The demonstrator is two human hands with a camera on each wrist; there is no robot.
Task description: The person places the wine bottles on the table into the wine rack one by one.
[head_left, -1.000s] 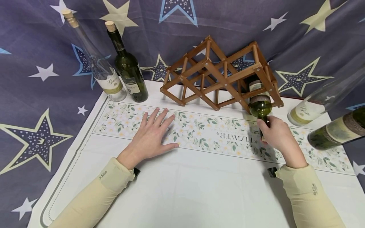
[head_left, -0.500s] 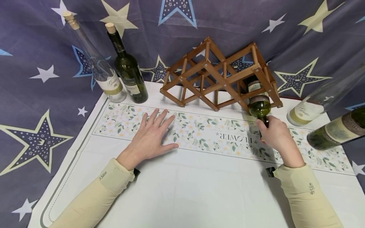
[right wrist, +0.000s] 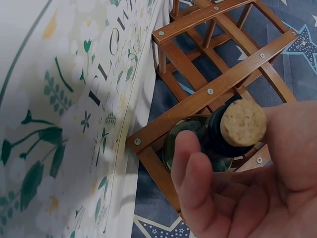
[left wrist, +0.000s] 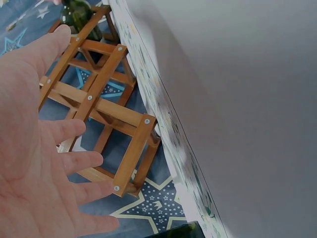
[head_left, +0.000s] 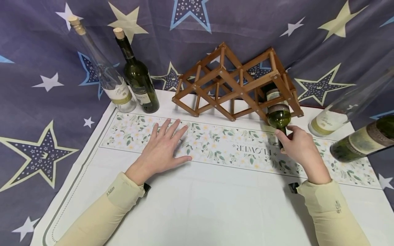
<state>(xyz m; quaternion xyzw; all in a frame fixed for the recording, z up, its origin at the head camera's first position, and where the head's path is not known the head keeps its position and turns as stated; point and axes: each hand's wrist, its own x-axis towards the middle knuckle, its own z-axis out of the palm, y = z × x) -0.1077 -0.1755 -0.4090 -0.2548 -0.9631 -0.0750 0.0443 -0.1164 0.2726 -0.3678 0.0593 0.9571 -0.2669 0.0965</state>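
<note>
In the head view a green bottle (head_left: 278,118) lies in the lower right compartment of the wooden rack (head_left: 241,93), its neck towards the front. My right hand (head_left: 301,145) grips that neck between thumb and fingers. The right wrist view shows the cork (right wrist: 243,123) at the bottle's end, with my curled fingers (right wrist: 195,181) beside the neck. My left hand (head_left: 160,147) lies with fingers spread on the floral strip (head_left: 212,141), left of the rack and holding nothing.
At the back left stand a clear corked bottle (head_left: 118,92) and a dark green corked bottle (head_left: 143,87). To the right are another clear bottle (head_left: 327,121) and a green bottle with a picture label (head_left: 358,141). A star-patterned cloth (head_left: 46,112) hangs behind the white table (head_left: 215,205).
The head view has shifted slightly. My right hand still grips the bottle's neck, and neither the bottle in the rack nor my left hand has clearly moved.
</note>
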